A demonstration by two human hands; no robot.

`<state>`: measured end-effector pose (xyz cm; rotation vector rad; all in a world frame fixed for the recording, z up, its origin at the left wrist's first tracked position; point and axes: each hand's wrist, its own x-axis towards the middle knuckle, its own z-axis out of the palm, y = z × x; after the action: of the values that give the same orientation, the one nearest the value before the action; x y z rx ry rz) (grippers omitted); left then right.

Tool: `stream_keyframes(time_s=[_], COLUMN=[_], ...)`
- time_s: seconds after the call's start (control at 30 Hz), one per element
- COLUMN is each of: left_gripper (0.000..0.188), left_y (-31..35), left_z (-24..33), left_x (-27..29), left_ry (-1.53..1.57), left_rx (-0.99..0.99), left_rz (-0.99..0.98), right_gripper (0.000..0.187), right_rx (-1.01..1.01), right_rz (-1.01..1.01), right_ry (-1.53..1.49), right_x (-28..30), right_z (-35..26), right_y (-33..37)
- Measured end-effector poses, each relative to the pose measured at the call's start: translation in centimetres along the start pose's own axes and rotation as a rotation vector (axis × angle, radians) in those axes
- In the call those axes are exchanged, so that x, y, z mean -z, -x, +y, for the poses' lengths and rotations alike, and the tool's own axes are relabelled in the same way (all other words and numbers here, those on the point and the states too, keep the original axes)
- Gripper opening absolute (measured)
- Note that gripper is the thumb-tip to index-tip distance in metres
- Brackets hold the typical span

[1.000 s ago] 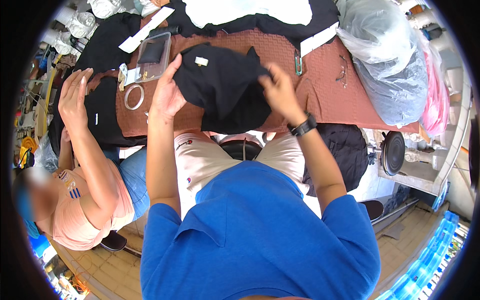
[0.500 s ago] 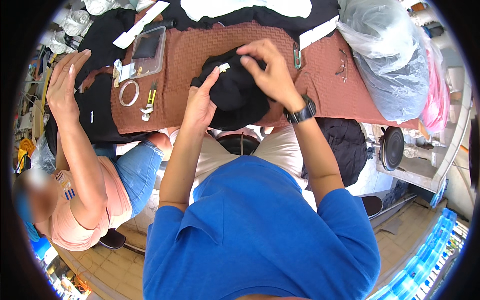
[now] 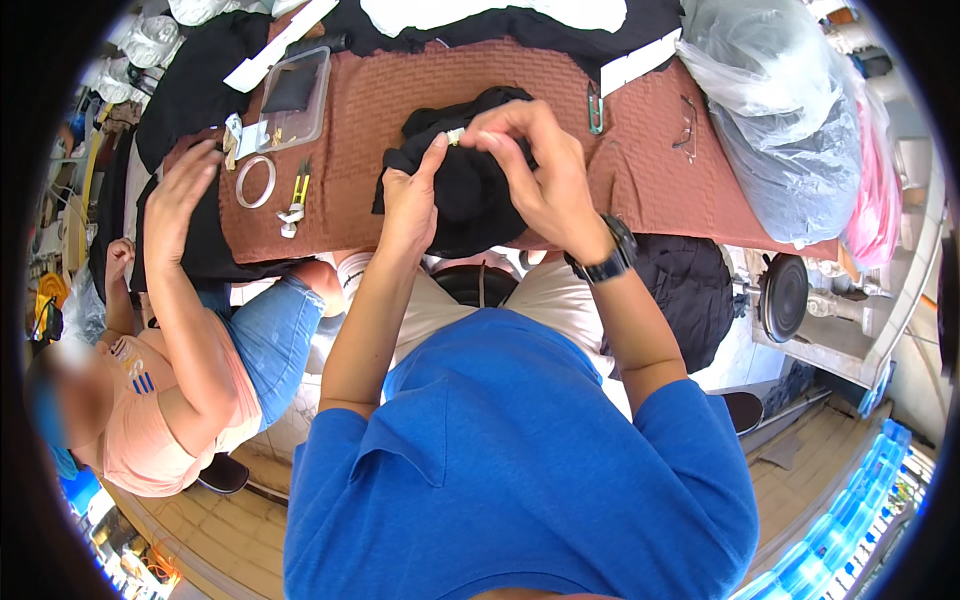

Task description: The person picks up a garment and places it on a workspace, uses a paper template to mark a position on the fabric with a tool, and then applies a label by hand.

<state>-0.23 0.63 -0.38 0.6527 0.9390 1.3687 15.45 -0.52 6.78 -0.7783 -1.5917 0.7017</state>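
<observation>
Head view: a person in a blue shirt sits with both hands at the near edge of a brown-covered counter.
Co-worker: at near left, a person in a peach shirt sits with a hand raised beside the counter.
Right hand: a black watch on its wrist, the right hand brings its fingertips to the right edge of a small white tag; whether that grip pinches the tag cannot be told.
Left hand: the left hand has its grip clamped on black cloth, thumb up by the tag.
Black cloth: bunched at the middle of the counter's near edge, between the two hands.
Left of the cloth: a yellow-and-black tool, a clear ring and, farther off, a clear plastic box holding a dark pouch.
Right of the cloth: a green tool, eyeglasses and a bulky, translucent plastic bag.
Far edge: white fabric lies over more black material.
</observation>
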Motion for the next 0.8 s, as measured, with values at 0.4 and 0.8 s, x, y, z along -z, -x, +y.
stream_keyframes(time_s=[0.4, 0.8], left_gripper=[0.026, 0.031], left_y=[-1.1, -0.5], left_z=[-2.0, 0.5], left_x=[1.4, 0.6], left_ry=[-0.041, 0.159], left_rx=[0.066, 0.325], left_rz=[0.076, -0.020], right_gripper=[0.009, 0.010], right_rx=[0.049, -0.055], right_rz=[-0.404, -0.607], right_ry=[-0.352, -0.582], right_x=[-0.9, -1.9], right_z=[-9.6, -10.5], right_y=[5.3, 6.1])
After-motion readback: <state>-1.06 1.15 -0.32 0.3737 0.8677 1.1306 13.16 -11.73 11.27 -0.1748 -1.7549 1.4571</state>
